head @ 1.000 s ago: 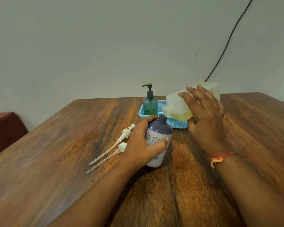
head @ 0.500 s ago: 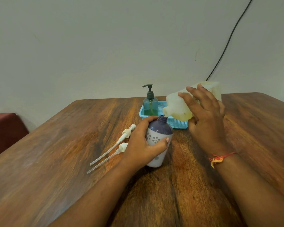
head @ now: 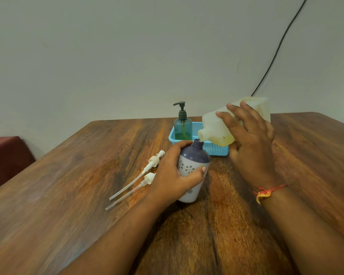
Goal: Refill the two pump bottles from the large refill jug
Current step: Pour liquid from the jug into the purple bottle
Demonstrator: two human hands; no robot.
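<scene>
**Jug tipped over the open purple-topped bottle**

At the far left, beyond the wooden table (head: 68, 195), stands a dark red piece of furniture (head: 6, 155). On the tabletop lie two white pump heads with long dip tubes, the farther pump (head: 154, 160) and the nearer pump (head: 148, 178), side by side and just left of the left hand (head: 173, 175). That hand is wrapped around the purple-and-white bottle (head: 195, 161), which stands on the table with its neck open. Behind it, a teal pump bottle (head: 183, 129) with a dark pump stands in the left end of a blue plastic basket (head: 214, 149). The right hand (head: 250, 147) grips the translucent refill jug (head: 214, 128), tipped on its side, its spout just above the open neck; yellowish liquid pools in the jug's lower side. An orange-and-yellow thread (head: 266, 192) circles the right wrist. A black cable (head: 276, 52) runs down the wall.
</scene>
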